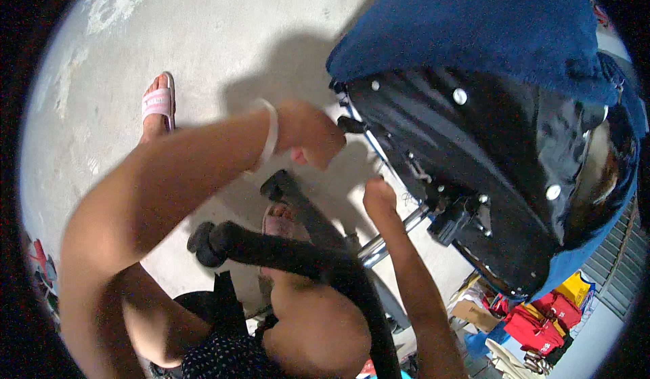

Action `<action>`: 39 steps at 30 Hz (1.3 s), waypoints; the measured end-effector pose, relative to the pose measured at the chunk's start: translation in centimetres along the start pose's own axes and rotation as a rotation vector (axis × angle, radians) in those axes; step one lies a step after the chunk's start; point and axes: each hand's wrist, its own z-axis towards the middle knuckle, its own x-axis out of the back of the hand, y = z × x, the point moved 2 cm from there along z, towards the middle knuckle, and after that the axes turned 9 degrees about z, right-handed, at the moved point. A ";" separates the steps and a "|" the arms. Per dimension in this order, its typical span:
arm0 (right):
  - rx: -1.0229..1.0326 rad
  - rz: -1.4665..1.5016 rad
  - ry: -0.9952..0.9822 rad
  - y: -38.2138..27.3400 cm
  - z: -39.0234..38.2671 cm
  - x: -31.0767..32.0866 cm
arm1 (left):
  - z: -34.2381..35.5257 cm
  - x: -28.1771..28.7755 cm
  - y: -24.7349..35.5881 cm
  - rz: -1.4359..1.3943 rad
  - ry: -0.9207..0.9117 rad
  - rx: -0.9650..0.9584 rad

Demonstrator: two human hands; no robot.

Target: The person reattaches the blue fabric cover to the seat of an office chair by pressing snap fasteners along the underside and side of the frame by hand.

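Note:
In front of me a stroller-like frame tilts, carrying a black fabric panel [474, 135] with white snap buttons and a blue plush cover [467, 33]. My left hand [313, 134], a white band on its wrist, is slightly blurred and curled closed beside a black fitting [351, 124] on the frame's near edge. What its fingers hold, if anything, is hidden. My right hand [380, 199] is closed next to the metal tube [382, 247]; I cannot make out anything in it. Black foam-covered handles [271, 250] stretch between my legs, below both hands.
A black clamp-like part [450, 223] sits on the frame. Red and yellow clothing [542, 318], a cardboard box [474, 314] and other cloths lie at the lower right. My sandalled foot [158, 104] rests on the pale concrete floor [203, 27].

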 end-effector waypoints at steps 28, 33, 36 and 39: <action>-0.791 1.684 0.338 2.1 1.7 -6.3 | 25.2 -17.3 -1.2 -2.193 0.299 -0.133; -0.626 1.674 0.439 0.6 3.2 -5.7 | 24.2 -17.2 -1.6 -2.201 0.345 -0.508; -0.463 1.503 0.484 0.6 4.0 -5.6 | 23.3 -17.0 -1.7 -2.158 0.394 -0.645; -0.307 1.311 0.375 1.4 4.6 -5.8 | 23.0 -16.9 -1.4 -1.990 0.493 -0.636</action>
